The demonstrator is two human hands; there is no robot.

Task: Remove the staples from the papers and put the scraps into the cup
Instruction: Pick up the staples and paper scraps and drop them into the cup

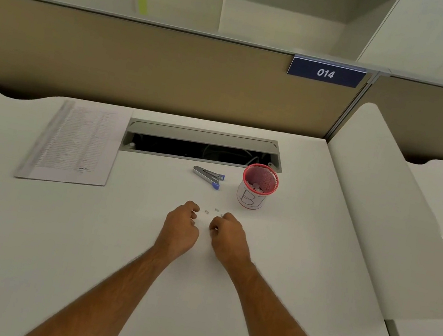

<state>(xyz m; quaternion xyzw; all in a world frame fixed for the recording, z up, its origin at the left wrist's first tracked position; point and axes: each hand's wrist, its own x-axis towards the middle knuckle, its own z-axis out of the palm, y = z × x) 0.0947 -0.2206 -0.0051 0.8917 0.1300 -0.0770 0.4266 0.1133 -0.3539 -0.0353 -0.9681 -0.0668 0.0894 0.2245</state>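
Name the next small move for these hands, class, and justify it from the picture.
Probably pinch up the loose staples lying on the desk just beyond both curled hands, left hand and right hand, then drop them into the red mesh cup standing nearby on the right.

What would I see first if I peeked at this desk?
Two bare hands, left hand and right hand, curled close together mid-desk, with tiny staple scraps just beyond them. Behind, to the right, stands a red mesh cup, with a blue-tipped staple remover to its left.
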